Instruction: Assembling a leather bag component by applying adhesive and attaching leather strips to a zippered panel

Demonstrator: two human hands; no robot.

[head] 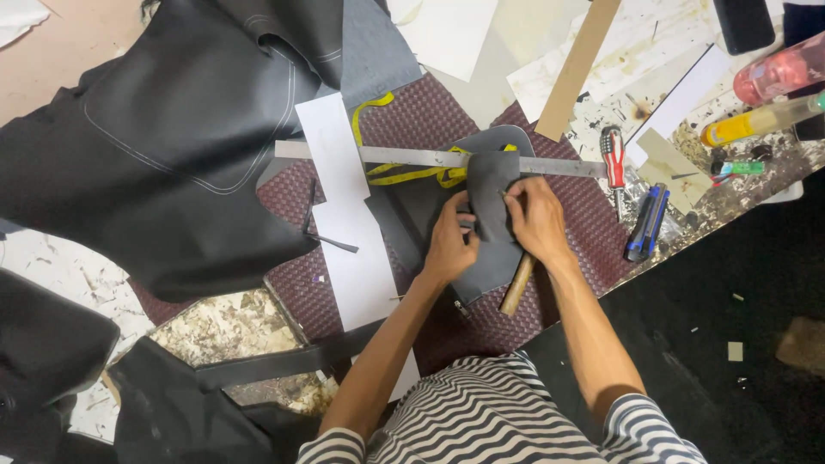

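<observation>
The left hand (pixel 449 245) presses down on the near left edge of a small grey leather piece (pixel 490 193), fingers curled tight on it, while the right hand (pixel 534 216) pinches a thin pointed tool, too small to tell which kind, against the same piece near its middle. The piece lies on a maroon woven mat (pixel 584 232) at the middle of the bench, its curved top edge tucked just under a steel ruler (pixel 412 156). A wooden handle (pixel 517 283) pokes out from below the right wrist, resting on the mat.

As a judgement, the piece is already cut to shape and the work on it looks midway: it is being marked or pricked along its surface, and no stitching shows on it yet.

Just left of the hands lies a long white paper pattern (pixel 344 223), and a yellow tape measure (pixel 404 176) loops under the ruler. To the right of the mat sit a red-handled screwdriver (pixel 612 155) and a blue utility knife (pixel 646 222). Farther off, a large black leather panel (pixel 172 146) with white stitch lines covers the far left, and a yellow tube (pixel 756 120) lies at the far right edge
</observation>
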